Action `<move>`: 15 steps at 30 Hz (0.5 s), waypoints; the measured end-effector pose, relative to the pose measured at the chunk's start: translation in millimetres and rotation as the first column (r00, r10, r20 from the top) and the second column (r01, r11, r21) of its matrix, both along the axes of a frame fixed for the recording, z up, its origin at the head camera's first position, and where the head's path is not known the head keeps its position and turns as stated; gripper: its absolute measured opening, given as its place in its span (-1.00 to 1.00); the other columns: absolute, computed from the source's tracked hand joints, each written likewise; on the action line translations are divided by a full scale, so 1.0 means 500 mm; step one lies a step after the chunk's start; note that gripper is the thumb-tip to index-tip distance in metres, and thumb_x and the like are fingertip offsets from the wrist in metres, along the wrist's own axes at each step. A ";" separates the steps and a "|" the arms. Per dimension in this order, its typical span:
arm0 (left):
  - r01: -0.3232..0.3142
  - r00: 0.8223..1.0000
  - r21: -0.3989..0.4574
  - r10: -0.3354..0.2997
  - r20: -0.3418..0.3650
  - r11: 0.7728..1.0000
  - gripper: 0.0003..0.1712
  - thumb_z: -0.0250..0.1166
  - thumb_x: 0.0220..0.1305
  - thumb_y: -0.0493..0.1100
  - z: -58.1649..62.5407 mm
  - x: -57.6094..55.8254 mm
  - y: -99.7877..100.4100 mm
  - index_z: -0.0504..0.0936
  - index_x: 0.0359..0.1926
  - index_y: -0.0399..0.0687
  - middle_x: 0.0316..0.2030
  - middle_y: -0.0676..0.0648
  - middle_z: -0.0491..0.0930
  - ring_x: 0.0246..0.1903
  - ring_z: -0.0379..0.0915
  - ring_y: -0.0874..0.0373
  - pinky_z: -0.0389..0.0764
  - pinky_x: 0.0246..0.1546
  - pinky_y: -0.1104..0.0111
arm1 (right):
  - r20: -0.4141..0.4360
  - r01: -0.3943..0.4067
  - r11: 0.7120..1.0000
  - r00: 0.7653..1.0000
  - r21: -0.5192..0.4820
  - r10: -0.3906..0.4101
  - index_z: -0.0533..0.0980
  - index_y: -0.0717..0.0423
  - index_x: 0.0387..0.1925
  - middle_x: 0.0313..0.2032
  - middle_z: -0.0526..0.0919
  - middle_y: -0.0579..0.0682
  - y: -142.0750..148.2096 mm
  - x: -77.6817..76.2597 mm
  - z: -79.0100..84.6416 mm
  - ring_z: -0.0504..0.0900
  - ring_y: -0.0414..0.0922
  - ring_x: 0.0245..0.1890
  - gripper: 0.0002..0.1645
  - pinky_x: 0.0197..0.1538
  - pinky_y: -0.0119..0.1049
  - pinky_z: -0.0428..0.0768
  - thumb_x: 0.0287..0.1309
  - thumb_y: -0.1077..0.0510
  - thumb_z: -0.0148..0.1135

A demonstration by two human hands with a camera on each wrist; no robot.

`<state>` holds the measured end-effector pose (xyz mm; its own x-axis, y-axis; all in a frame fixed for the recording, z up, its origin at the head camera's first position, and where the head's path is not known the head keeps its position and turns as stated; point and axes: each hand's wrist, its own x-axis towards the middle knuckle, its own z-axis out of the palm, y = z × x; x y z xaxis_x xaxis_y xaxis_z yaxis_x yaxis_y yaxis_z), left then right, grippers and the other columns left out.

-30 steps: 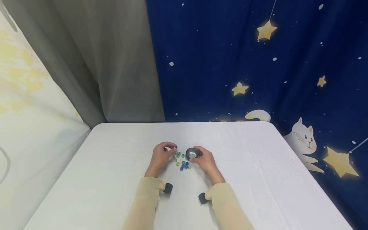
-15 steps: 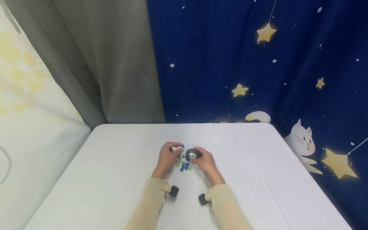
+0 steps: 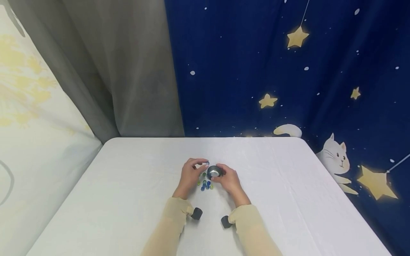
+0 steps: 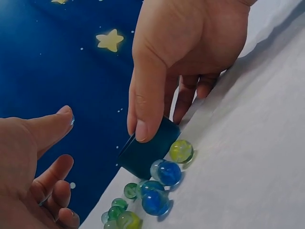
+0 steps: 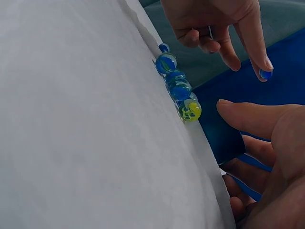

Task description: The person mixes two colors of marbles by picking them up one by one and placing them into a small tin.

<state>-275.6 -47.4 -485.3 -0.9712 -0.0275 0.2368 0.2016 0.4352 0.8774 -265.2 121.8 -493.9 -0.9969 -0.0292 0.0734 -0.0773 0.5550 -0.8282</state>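
Observation:
My left hand (image 3: 189, 175) pinches a blue glass marble (image 5: 266, 74) between thumb and index finger, above the table and just left of a small round metal cup (image 3: 210, 176). That cup shows as a dark-walled cylinder (image 4: 151, 151) in the left wrist view. My right hand (image 3: 229, 179) grips its right side with thumb and fingers. Close to the cup lie several loose marbles: blue ones (image 4: 169, 172), a yellow-green one (image 4: 181, 151) and green ones (image 4: 130, 191). In the head view the left hand covers part of the green group. Whether marbles lie inside the cup I cannot tell.
A white-covered table (image 3: 128, 213) spreads around both hands. Behind it hang a grey curtain (image 3: 144, 71) and a dark blue curtain (image 3: 237, 71) with stars. Black blocks sit at both cuffs, one at the left (image 3: 196, 213) and one at the right (image 3: 226, 222).
With the blue marble in its pinch, my left hand has moved right, over the green marbles and up to the cup. The right hand and cup have stayed in place.

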 end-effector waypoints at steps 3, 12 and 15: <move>-0.001 1.000 -0.007 0.001 -0.011 1.000 -0.78 0.39 0.20 -0.07 -0.002 0.000 0.007 0.73 -0.10 0.11 -0.18 -0.05 0.54 -0.26 0.37 0.12 0.40 -0.22 0.26 | 0.002 -0.001 1.000 1.000 0.000 0.001 0.49 0.09 0.19 0.16 0.56 0.11 0.000 -0.001 0.000 0.50 0.11 0.17 -0.31 0.21 0.08 0.35 -0.04 0.15 0.48; 0.009 0.999 -0.008 -0.009 -0.037 1.000 -0.74 0.41 0.18 -0.05 -0.006 0.005 0.025 0.73 -0.09 0.09 -0.24 -0.07 0.54 -0.28 0.37 0.12 0.39 -0.24 0.28 | -0.004 0.000 1.000 1.000 0.004 0.000 0.50 0.08 0.18 0.16 0.55 0.11 0.002 -0.003 -0.002 0.50 0.11 0.18 -0.31 0.20 0.04 0.38 -0.05 0.16 0.50; 0.003 0.999 -0.011 -0.003 -0.035 1.000 -0.74 0.41 0.18 -0.06 -0.007 0.006 0.027 0.73 -0.08 0.09 -0.26 -0.04 0.52 -0.30 0.36 0.12 0.40 -0.26 0.29 | 0.001 0.001 1.000 1.000 0.000 -0.001 0.50 0.07 0.18 0.16 0.55 0.11 0.002 -0.004 -0.002 0.49 0.11 0.18 -0.31 0.21 0.04 0.38 -0.05 0.16 0.50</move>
